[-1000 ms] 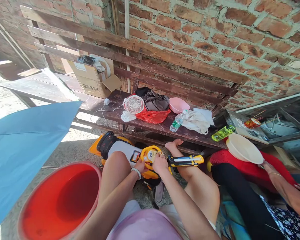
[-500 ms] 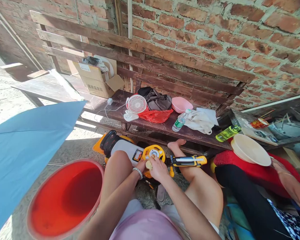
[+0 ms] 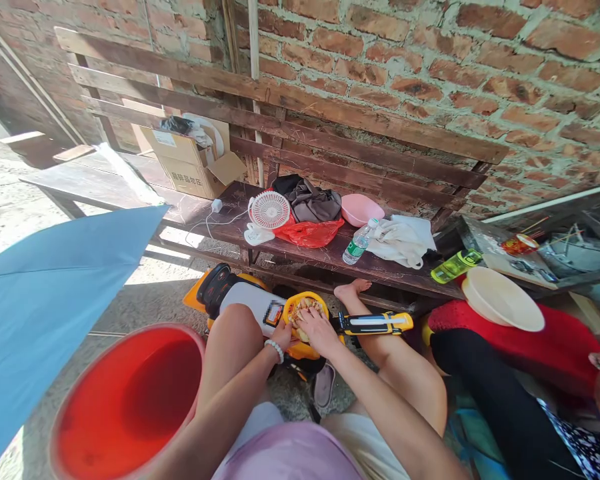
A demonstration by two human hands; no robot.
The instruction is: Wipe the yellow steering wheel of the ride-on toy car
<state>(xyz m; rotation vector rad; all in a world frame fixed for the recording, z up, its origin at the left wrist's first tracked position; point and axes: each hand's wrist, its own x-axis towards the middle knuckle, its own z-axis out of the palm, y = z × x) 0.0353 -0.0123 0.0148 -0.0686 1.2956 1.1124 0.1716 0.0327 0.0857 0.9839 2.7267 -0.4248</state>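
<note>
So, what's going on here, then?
Someone seated is busy with both bare hands at the yellow steering wheel of what looks like a ride-on toy. Their right hand lies over a pale, crumpled thing at the wheel; I can't tell what it is. Their left hand is at the wheel's near left side. A red tub stands to their left, and a fan and a bottle are on the bench beyond.
</note>
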